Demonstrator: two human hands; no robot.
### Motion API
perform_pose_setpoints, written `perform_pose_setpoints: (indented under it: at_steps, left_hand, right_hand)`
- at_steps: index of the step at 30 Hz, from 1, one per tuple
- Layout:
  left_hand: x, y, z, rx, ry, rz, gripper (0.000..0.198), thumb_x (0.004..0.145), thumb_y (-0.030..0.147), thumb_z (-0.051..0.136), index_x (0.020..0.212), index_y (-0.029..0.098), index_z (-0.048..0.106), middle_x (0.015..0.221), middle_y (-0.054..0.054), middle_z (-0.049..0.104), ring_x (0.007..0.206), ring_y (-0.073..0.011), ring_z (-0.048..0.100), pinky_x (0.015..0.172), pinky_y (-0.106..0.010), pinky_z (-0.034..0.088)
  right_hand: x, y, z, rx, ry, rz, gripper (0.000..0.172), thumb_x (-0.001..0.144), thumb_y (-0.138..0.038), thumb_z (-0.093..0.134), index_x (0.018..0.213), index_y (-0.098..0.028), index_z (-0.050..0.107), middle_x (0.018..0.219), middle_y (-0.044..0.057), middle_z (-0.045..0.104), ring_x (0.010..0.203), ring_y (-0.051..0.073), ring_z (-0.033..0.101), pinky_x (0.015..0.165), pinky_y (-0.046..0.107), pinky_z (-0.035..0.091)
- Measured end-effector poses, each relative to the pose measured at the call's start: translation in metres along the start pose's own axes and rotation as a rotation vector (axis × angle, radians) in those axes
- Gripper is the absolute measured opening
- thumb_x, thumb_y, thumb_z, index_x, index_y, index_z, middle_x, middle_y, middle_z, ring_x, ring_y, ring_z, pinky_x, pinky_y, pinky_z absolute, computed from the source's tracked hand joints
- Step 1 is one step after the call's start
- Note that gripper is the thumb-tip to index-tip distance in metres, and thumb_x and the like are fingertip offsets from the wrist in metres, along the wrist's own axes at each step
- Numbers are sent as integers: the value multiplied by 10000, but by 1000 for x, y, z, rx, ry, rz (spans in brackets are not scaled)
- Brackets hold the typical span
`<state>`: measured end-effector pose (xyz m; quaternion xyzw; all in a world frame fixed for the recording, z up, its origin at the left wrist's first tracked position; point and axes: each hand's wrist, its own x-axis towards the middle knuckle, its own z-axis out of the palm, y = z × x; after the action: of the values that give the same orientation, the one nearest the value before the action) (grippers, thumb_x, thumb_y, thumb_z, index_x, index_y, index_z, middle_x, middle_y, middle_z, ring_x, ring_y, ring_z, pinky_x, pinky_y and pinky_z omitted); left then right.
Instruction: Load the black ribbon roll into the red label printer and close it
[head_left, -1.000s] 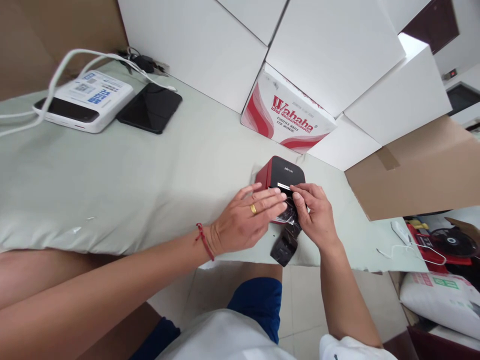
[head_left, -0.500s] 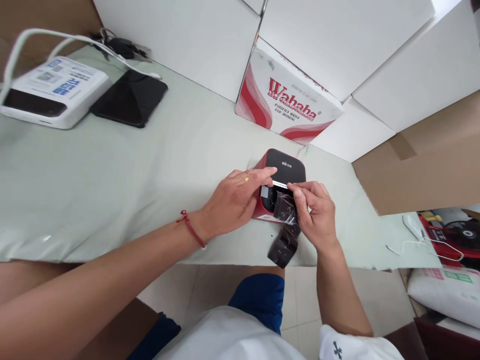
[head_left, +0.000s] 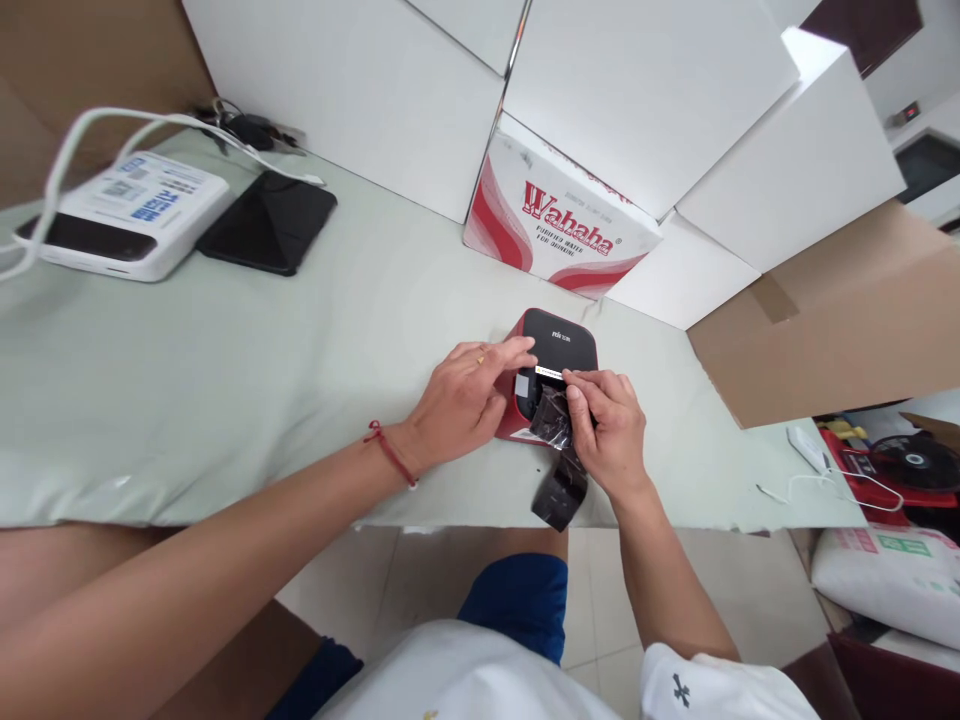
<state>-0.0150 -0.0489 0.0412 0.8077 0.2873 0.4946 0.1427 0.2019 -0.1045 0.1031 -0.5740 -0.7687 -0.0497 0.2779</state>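
A small boxy device point(head_left: 561, 345), black on top with red sides, sits on the cloth-covered table. Its front is partly open, and a white label strip point(head_left: 549, 373) runs along the lid's edge. Crumpled dark glossy film point(head_left: 553, 415) comes out of the opening, its tail point(head_left: 560, 495) hanging down to the table's near edge. My left hand point(head_left: 472, 395) rests against the device's left side, fingers stretched over the lid. My right hand point(head_left: 611, 425) pinches at the right end of the label strip, thumb against the film; exactly what lies between the fingertips is partly hidden.
A white box-shaped unit with a dark panel point(head_left: 124, 215), a black phone point(head_left: 270, 220), a white cable and keys point(head_left: 251, 128) lie at the left. A Wahaha carton point(head_left: 559, 215) and white boxes stand behind. A brown carton point(head_left: 832, 310) is at the right.
My view has shifted slightly, so the scene sits a little differently in it. Both hands keep nearly the same place on the device; the film's hanging tail has moved only slightly.
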Motion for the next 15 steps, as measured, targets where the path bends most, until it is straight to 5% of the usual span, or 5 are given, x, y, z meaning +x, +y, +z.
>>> perform_pose_setpoints:
  at_steps: [5, 15]
  left_hand:
    - [5, -12, -3, 19, -65, 13, 780, 796, -16, 399, 1551, 177, 372, 1394, -72, 765, 1359, -203, 680, 1258, -500, 379]
    - [4, -16, -2, 77, -74, 49, 731, 802, -30, 408, 1504, 170, 453, 1350, -68, 785, 1333, -214, 699, 1239, -504, 409]
  right_hand:
    - [2, 2, -1, 12, -6, -17, 340, 1102, -325, 501, 1188, -237, 817, 1089, 79, 794, 951, 233, 645, 862, 413, 539]
    - [0, 4, 4, 7, 55, -56, 306, 1096, -289, 529, 1164, -217, 818, 1062, 68, 799, 929, 210, 656, 832, 383, 536]
